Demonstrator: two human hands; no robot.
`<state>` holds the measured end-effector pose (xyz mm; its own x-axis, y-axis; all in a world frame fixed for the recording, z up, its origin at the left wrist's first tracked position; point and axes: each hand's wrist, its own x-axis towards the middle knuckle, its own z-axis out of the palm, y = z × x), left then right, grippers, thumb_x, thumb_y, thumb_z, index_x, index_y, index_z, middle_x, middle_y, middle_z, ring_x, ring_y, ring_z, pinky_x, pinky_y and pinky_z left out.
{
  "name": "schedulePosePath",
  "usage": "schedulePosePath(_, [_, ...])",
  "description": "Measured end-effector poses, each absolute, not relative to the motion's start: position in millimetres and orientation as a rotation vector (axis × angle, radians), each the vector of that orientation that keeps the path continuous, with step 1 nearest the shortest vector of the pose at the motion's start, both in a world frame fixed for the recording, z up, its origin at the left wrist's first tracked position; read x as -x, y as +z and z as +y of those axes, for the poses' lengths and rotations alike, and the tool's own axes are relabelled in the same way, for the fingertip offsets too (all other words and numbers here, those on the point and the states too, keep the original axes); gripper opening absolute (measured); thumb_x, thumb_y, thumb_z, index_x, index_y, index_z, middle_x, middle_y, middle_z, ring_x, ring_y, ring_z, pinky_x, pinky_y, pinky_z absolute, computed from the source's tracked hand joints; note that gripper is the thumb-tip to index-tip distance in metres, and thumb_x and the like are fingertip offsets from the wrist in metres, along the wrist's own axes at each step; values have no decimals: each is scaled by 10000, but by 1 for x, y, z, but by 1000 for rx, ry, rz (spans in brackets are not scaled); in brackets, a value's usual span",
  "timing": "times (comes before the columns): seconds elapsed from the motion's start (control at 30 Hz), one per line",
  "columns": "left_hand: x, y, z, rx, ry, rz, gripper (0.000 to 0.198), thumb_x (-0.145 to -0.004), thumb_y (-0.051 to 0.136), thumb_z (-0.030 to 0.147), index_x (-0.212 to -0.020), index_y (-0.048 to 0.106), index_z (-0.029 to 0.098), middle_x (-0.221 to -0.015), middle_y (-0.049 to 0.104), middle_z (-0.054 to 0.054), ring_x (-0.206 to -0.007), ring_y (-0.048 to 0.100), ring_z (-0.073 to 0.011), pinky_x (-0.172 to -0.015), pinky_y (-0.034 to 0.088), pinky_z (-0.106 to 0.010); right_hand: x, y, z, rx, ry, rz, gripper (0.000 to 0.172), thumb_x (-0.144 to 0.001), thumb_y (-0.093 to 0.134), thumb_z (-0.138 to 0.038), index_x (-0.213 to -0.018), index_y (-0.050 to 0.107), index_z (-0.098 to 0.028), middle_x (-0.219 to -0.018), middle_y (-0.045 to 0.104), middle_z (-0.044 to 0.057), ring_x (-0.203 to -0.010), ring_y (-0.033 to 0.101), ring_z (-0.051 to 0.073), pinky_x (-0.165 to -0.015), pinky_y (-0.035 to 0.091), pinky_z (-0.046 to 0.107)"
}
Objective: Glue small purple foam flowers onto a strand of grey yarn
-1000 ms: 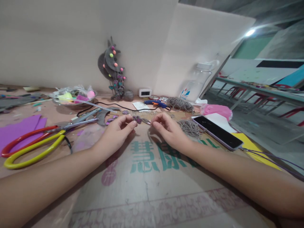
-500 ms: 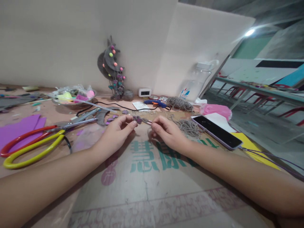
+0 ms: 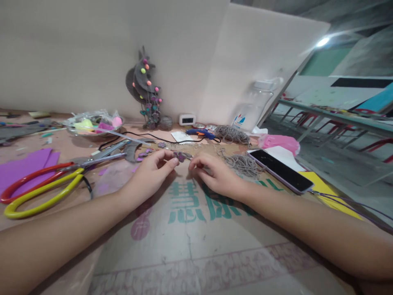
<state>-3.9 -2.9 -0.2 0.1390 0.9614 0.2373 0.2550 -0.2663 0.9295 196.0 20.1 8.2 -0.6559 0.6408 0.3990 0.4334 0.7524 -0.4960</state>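
Small felt piece pinched in the left hand, right fingertips close by

The left hand (image 3: 155, 169) has thumb and fingers closed on a small purple-and-grey flower-shaped piece (image 3: 180, 157), seemingly felt, above a brown cardboard sheet (image 3: 172, 254) with green and purplish printing. The right hand (image 3: 213, 172), at the piece's 3 o'clock, is narrow, its fingers curled beside a thin end of it; whether they grip anything I cannot tell.

Outward from the piece, a loose coil of grey cord (image 3: 243, 164) lies at 3 o'clock, touching the black-screened smartphone (image 3: 279, 170) farther along. A blue glue gun with an orange trigger (image 3: 204, 134) rests near 1 o'clock, and a white digital clock (image 3: 187, 119) stands at 12. At 11, a dark grey crescent ornament with bright little balls (image 3: 143, 84) is against the pale wall (image 3: 181, 49); a clear plastic bottle (image 3: 253, 104) leans at 2. Large scissors with red and yellow handles (image 3: 78, 183) lie toward 8 o'clock, partly over flat purple sheets (image 3: 30, 160).
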Motion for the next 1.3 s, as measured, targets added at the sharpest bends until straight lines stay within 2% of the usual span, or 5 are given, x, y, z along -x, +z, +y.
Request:
schedulePosePath(0.4, [4, 0, -3, -1668, 1164, 1171, 172, -829, 515, 309, -893, 600, 174, -712, 580, 6, -640, 539, -132, -619, 416, -250, -199, 6, 26, 837, 210, -2606, 106, -859, 531, -210, -787, 602, -179, -791, 589, 33, -804, 508, 167, -758, 382, 318])
schedulePosePath(0.63, [4, -2, -3, -1633, 1182, 1151, 191, -831, 513, 328, -902, 599, 173, -729, 575, -1, -639, 528, -130, -594, 422, -240, -197, 2, 27, 907, 866, -1971, 120, -909, 411, -252, -1026, 401, -225, -937, 586, 36, -830, 586, 136, -739, 473, 301])
schedulePosePath(0.93, [4, 0, -2, -1640, 1163, 1191, 194, -825, 522, 332, -897, 605, 172, -719, 579, 3, -634, 528, -128, -588, 419, -236, -195, 6, 18, 908, 1088, -1912, 223, -877, 481, -410, -834, 394, -208, -711, 476, -26, -661, 565, 112, -593, 467, 242])
schedulePosePath(1.17, [4, 0, -3, -1661, 1168, 1181, 183, -825, 520, 327, -880, 601, 172, -731, 582, -3, -649, 529, -132, -587, 416, -237, -196, 5, 22, 704, 1487, -1786, 244, -892, 464, -411, -774, 410, -204, -581, 451, -68, -498, 512, 84, -614, 511, 296])
schedulePosePath(1.3, [4, -1, -3, -1643, 1177, 1176, 185, -820, 527, 326, -885, 610, 173, -735, 582, -1, -661, 530, -131, -598, 423, -239, -200, 10, 27, 739, 1297, -1737, 287, -862, 516, -421, -703, 446, -192, -551, 468, -61, -491, 497, 80, -688, 516, 310])
